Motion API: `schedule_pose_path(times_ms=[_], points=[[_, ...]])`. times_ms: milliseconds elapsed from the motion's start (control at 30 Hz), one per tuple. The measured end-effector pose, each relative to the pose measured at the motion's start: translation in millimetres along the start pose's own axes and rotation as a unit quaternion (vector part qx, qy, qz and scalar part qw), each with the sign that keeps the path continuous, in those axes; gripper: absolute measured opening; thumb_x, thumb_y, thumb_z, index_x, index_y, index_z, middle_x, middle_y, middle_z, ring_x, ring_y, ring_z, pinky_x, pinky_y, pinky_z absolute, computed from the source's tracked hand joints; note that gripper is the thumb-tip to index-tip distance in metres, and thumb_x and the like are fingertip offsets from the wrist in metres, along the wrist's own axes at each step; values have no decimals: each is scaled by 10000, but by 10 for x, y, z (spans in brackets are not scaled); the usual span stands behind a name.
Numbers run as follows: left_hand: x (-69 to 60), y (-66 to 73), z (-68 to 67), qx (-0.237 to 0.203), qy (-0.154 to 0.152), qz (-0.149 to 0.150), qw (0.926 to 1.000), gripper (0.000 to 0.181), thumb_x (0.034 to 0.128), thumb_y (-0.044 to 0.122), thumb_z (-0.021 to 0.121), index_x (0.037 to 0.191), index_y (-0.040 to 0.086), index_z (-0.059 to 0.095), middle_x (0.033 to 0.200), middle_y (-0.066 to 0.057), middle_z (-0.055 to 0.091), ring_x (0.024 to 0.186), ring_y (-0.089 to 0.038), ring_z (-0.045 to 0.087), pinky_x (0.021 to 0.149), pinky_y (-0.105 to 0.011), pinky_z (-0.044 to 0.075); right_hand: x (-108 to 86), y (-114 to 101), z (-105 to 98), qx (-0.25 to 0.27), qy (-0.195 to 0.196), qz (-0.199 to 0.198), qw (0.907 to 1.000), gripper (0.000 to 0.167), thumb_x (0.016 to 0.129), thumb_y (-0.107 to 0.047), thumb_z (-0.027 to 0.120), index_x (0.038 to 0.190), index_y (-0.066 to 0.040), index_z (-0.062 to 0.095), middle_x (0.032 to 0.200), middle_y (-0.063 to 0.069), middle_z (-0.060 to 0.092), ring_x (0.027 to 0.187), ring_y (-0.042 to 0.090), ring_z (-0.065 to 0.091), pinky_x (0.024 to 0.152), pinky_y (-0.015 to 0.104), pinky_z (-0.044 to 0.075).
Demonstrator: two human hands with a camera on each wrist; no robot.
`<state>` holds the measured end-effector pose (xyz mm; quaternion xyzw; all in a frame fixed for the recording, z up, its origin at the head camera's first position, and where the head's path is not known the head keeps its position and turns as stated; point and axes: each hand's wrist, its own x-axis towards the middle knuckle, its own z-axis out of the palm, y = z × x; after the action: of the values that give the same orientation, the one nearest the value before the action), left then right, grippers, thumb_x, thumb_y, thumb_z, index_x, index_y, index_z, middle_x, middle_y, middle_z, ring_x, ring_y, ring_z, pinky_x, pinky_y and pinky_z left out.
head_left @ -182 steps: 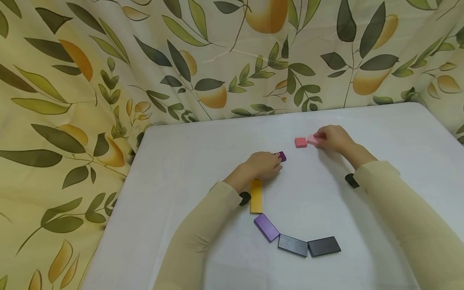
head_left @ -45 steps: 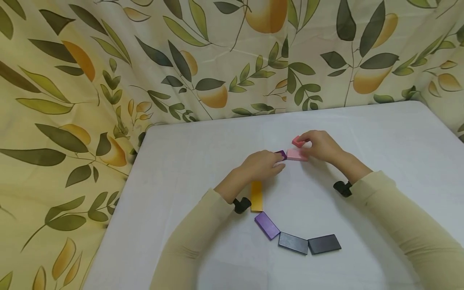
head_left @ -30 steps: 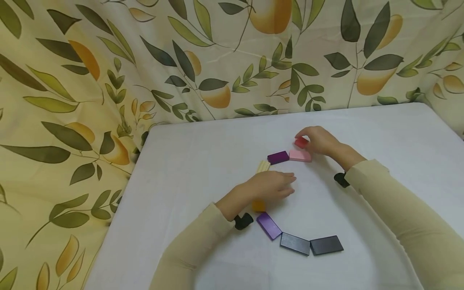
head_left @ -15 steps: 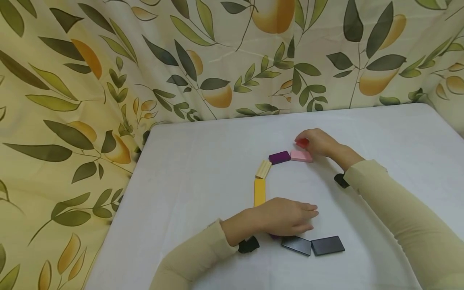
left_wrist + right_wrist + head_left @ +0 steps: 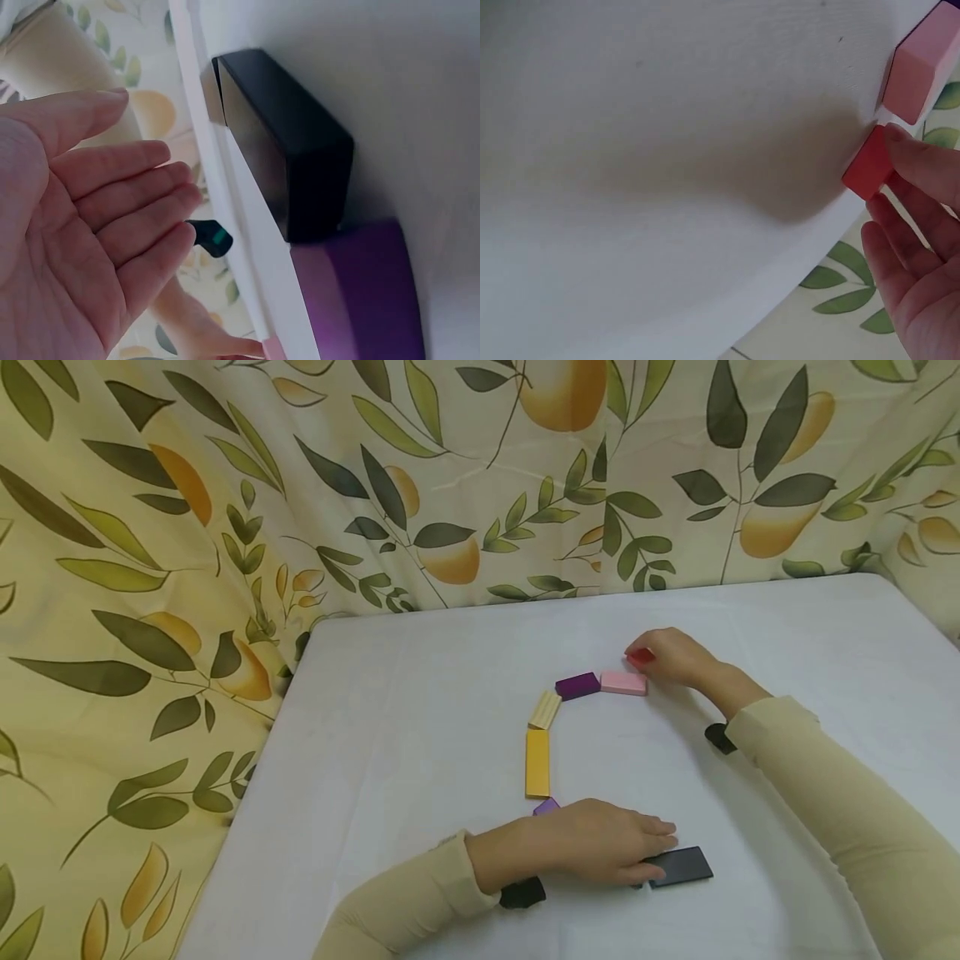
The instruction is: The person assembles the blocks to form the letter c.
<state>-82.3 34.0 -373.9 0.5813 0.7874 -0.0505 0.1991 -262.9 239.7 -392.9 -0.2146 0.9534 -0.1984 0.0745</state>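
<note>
Coloured rectangular blocks form a curved line on the white table. My right hand (image 5: 670,656) pinches a red block (image 5: 869,166) between thumb and fingers, just right of the pink block (image 5: 624,683). Left of the pink one come a dark purple block (image 5: 577,686), a pale cream block (image 5: 545,710) and a yellow block (image 5: 537,764). My left hand (image 5: 600,843), fingers extended, is over the near end of the curve, mostly covering the purple block (image 5: 547,807) and the grey block. In the left wrist view it holds nothing. The black block (image 5: 681,867) lies by its fingertips.
A white-covered table (image 5: 405,710) bears the blocks. Behind and to the left hangs a curtain (image 5: 465,485) printed with leaves and fruit. Dark wrist cameras sit under both sleeves (image 5: 408,893).
My left hand has left the dark purple block and come down toward the near blocks. My right hand placed the pink block beside the dark purple one, then took the red block and shifted it slightly right.
</note>
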Motion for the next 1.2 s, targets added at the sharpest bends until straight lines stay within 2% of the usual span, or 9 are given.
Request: schedule_pose_path(times_ms=[300, 800, 933, 1067, 1200], points=[[27, 117, 47, 109, -91, 123, 9998, 496, 964, 463, 369, 1410, 247, 377, 1430, 169, 304, 1263, 95, 212, 963, -93, 246, -186, 28, -37, -87, -73, 336, 9994, 283, 800, -6, 662, 1062, 97, 629, 1042, 268, 597, 932, 372, 522, 825, 505, 424], [24, 112, 25, 246, -51, 127, 9996, 502, 968, 459, 355, 1416, 233, 368, 1434, 152, 307, 1272, 76, 219, 973, -99, 239, -421, 63, -8, -67, 287, 461, 9985, 313, 772, -132, 730, 963, 106, 659, 886, 195, 639, 768, 267, 530, 646, 374, 424], [29, 122, 14, 258, -80, 202, 9994, 505, 969, 453, 357, 1417, 219, 369, 1435, 141, 310, 1278, 72, 209, 979, -92, 214, -487, 53, -3, -62, 285, 559, 9980, 319, 775, -139, 733, 952, 116, 657, 884, 206, 639, 792, 289, 544, 673, 402, 445], [56, 155, 28, 239, -234, 217, 9992, 506, 967, 454, 365, 1416, 222, 369, 1435, 143, 308, 1279, 68, 212, 982, -100, 220, -570, 28, 6, -56, 164, 685, 9975, 311, 806, -126, 700, 959, 139, 644, 900, 242, 635, 832, 339, 564, 743, 482, 459], [83, 195, 66, 355, -369, 124, 9986, 506, 964, 471, 353, 1416, 245, 365, 1439, 153, 294, 1283, 54, 217, 985, -121, 242, -652, 12, 37, -89, 190, 683, 9974, 295, 826, -108, 669, 958, 153, 636, 857, 227, 638, 775, 315, 563, 728, 482, 466]])
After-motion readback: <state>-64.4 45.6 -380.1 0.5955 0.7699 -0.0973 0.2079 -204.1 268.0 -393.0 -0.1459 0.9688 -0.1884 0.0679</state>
